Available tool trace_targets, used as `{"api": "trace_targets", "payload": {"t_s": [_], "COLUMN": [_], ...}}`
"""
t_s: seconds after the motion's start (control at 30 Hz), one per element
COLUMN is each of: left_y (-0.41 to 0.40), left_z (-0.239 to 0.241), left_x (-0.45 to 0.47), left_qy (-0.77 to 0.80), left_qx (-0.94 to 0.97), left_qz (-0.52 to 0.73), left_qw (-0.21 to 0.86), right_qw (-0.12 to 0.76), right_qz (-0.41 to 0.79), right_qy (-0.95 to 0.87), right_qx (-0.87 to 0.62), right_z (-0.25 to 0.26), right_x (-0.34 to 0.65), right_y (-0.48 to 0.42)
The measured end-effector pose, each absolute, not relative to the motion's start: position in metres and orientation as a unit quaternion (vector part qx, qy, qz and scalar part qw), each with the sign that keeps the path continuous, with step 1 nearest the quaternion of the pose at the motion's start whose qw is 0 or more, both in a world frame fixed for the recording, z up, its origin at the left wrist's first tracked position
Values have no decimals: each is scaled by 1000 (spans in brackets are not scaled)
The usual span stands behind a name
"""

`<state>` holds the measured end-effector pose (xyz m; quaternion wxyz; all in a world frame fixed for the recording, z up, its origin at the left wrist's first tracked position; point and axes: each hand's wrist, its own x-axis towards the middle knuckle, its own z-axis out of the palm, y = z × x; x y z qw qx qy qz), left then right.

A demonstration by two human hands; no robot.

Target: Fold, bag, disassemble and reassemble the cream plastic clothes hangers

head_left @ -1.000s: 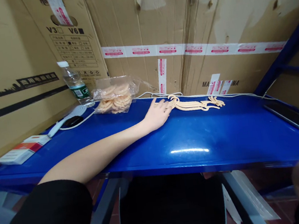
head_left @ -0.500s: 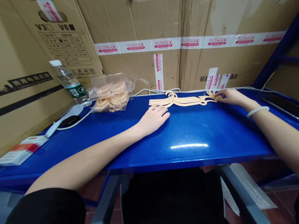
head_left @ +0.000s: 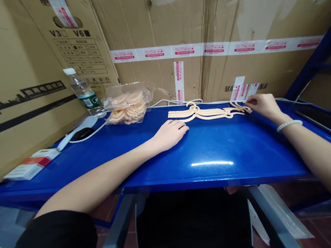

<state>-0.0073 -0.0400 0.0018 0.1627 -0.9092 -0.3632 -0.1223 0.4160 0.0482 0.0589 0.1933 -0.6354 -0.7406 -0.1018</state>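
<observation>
A small stack of cream plastic hangers lies flat near the back of the blue table. My left hand rests palm down on the table just in front of the hangers' left end, fingers loosely curled and apart from them. My right hand, with a white bead bracelet at the wrist, touches the hangers' right end, its fingers closed in a pinch on the tip.
At the back left stand a water bottle and a clear bag of cream plastic pieces. A white cable, a white handled device and a red-and-white box lie left. A dark flat tablet lies right. Cardboard boxes wall the table.
My right hand came in from the lower right and reached the hangers' right end. My left hand drew back from the hangers' left end and now rests on the table.
</observation>
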Motion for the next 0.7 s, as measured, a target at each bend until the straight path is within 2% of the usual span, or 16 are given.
{"api": "trace_targets", "payload": {"t_s": [0.13,0.2,0.27,0.33,0.4,0.43,0.57,0.7], "left_y": [-57,-72,-86,-94,-94,-92,-78,-72], "left_z": [11,16,19,19,15,12,6,7], "left_x": [-3,1,7,14,20,23,27,25], "left_qy": [-338,-303,-264,-237,-241,-259,-360,-377], "left_qx": [-925,-940,-947,-933,-888,-855,-663,-495], "left_qz": [-128,-146,-177,-217,-259,-280,-369,-434], "left_qw": [119,57,-40,-163,-292,-351,-543,-652], "right_qw": [259,310,406,533,625,643,568,424], "right_qz": [-121,-138,-122,-48,83,161,395,481], "right_qy": [-708,-689,-660,-619,-595,-594,-640,-709], "right_qx": [-645,-641,-620,-574,-499,-456,-335,-293], "right_z": [64,67,68,67,62,58,36,18], "right_x": [422,421,410,384,347,326,249,216], "right_y": [46,45,43,38,29,21,-19,-49]}}
